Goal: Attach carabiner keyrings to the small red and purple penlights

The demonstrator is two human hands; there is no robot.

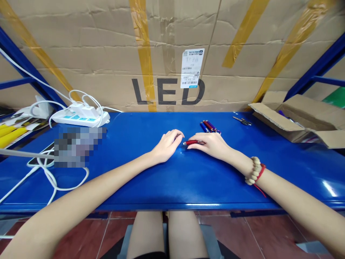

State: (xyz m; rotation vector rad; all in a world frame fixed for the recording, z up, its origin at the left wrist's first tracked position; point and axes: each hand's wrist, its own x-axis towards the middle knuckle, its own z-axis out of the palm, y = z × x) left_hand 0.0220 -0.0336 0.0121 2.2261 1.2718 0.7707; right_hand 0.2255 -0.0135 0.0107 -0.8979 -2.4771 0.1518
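My right hand (pixel 212 144) is closed around a red pen (pixel 194 142), whose silver end points left toward my other hand. Just left of that end, my left hand (pixel 167 145) rests on the blue table (pixel 161 183). Its fingers are loosely curved and apart from the thumb, and I see nothing in them. Behind my right hand lie several red and blue pens (pixel 208 126) side by side, partly hidden by the hand.
At the right stands an open cardboard box (pixel 285 124), with keys (pixel 242 121) beside it. A white power strip (pixel 81 117), white cables (pixel 54 183) and a blurred-out object (pixel 78 147) occupy the left. A large taped carton (pixel 107 64) rises behind the table.
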